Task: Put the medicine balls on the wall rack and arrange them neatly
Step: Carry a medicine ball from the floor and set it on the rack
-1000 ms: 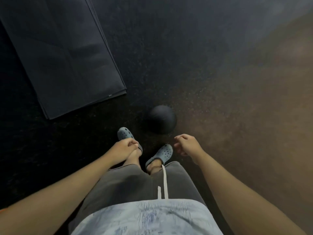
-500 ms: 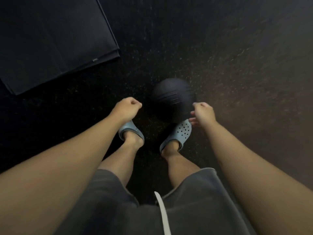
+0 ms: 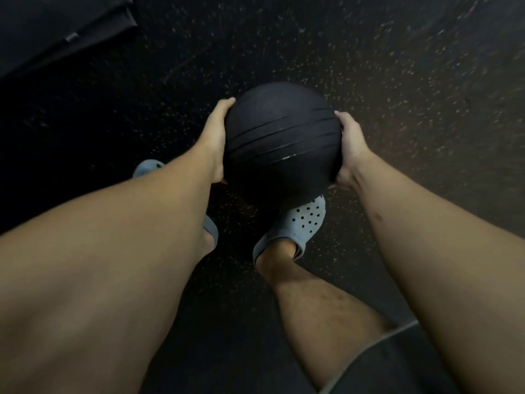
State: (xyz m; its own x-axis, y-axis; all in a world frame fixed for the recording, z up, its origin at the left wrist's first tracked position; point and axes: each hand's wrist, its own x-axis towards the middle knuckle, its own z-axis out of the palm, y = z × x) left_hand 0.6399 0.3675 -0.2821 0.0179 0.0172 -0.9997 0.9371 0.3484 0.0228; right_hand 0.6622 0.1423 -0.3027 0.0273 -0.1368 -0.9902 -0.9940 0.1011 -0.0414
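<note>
A black medicine ball (image 3: pixel 281 140) with grooved lines across it fills the middle of the head view, over the dark speckled floor. My left hand (image 3: pixel 217 137) presses flat against its left side. My right hand (image 3: pixel 348 149) cups its right side. Both hands grip the ball between them. Whether the ball still touches the floor cannot be told. The wall rack is not in view.
My feet in grey-blue clogs (image 3: pixel 295 226) stand just below the ball, the left one mostly hidden behind my left forearm. A dark folded mat (image 3: pixel 56 27) lies at the top left corner. Speckled rubber floor (image 3: pixel 412 81) stretches to the right.
I have bent lower toward the ball. Both hands, which were loose near its sides, have closed onto the ball from left and right. The mat has slid toward the frame's corner.
</note>
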